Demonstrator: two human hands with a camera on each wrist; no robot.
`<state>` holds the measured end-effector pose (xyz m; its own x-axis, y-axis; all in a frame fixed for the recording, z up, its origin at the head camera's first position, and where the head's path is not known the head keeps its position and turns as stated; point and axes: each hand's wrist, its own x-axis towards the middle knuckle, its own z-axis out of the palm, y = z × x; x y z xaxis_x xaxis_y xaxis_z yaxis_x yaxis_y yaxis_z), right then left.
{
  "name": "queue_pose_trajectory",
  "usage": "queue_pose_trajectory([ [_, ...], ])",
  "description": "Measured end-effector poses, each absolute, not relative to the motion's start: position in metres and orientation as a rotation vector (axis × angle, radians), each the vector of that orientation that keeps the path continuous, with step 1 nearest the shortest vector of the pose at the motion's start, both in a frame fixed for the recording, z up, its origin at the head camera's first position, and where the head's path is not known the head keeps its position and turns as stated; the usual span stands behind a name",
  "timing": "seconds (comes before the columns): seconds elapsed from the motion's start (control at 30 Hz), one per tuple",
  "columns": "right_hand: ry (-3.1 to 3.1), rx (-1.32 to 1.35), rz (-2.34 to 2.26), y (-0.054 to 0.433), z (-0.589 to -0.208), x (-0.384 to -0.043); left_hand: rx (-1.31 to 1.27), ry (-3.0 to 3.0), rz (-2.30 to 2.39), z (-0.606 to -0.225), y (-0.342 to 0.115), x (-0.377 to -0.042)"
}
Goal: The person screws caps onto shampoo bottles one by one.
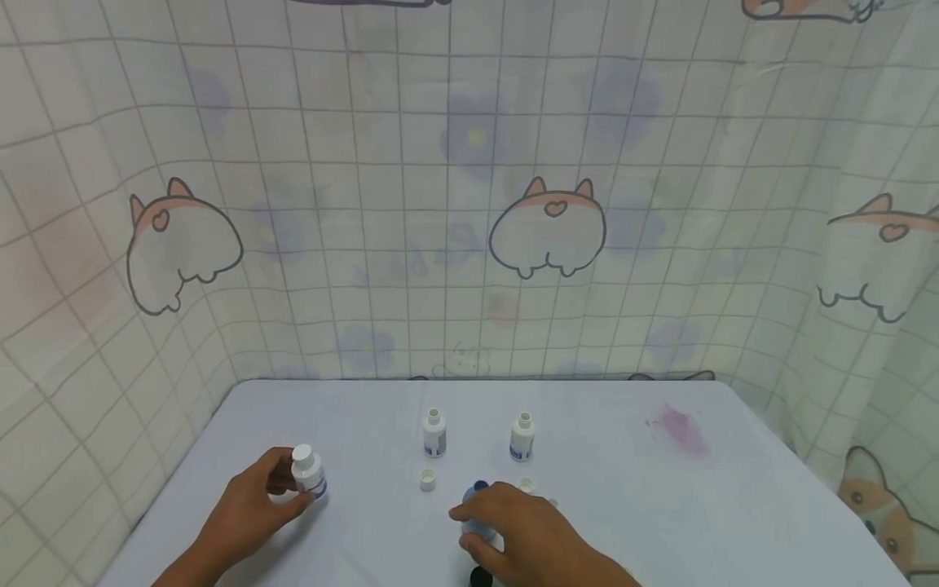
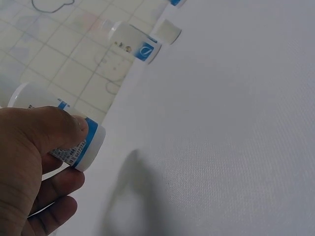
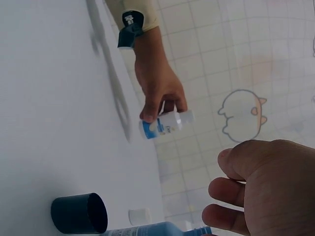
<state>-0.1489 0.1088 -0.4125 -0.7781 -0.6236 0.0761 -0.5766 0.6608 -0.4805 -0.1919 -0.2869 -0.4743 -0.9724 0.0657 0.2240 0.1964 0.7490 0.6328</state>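
At the left of the table, my left hand (image 1: pixel 245 509) grips a white bottle (image 1: pixel 308 473) with a white cap and a blue-banded label. In the left wrist view the thumb presses its label, and the bottle (image 2: pixel 83 147) is tipped, clear of the table. My right hand (image 1: pixel 531 530) hovers at an uncapped blue bottle (image 1: pixel 478 522), fingers loosely bent and parted, partly covering it in the head view. The right wrist view has the blue bottle's (image 3: pixel 157 230) neck right by the lowest fingers. Close to it stands a black cap (image 3: pixel 78 214).
Farther back stand two uncapped white bottles, one left (image 1: pixel 434 436) and one right (image 1: pixel 522 440). A white cap (image 1: pixel 428 479) lies before the left one, another cap (image 1: pixel 526 485) before the right one. A pink stain (image 1: pixel 681 430) marks the table's right side. Patterned curtains surround the table.
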Motion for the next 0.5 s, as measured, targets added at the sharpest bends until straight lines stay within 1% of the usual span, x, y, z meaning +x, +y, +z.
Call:
queue_pose_trajectory([
  [0.3,2.775,-1.004,-0.753,0.1105,-0.4115,-0.1484,-0.195,-2.766,-1.023,-0.4741,-0.2904,-0.1939],
  [0.5,2.805,-1.085,-0.790,0.1129,-0.4136,-0.1471,-0.206,-2.760,-1.018,-0.4748,-0.2939,-0.1965],
])
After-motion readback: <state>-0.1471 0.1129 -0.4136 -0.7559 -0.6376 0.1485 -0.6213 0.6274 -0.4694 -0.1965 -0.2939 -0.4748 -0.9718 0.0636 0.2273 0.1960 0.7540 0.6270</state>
